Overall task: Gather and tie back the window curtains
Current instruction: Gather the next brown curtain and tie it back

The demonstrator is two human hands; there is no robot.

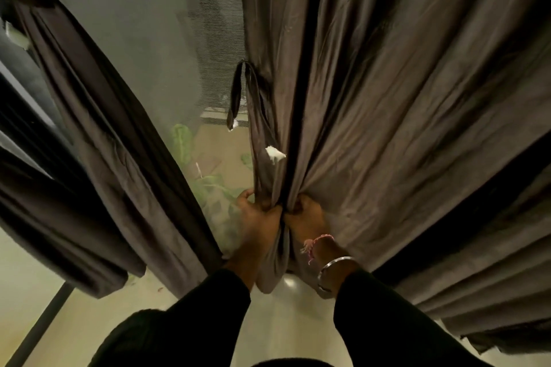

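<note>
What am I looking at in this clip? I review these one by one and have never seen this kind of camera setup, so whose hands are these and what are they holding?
There is no machine here. One wide-angle camera on a person's head looks down, so the curtains seem to fan outward. The left hand and right hand both grip a gathered fold of the right curtain, side by side. A fabric tie-back strap hangs loose from that curtain's edge, not yet wrapped round it. The left curtain already looks bunched and tied near the top. Between them is the window, with green leaves behind it. A bangle sits on the right wrist.
</note>
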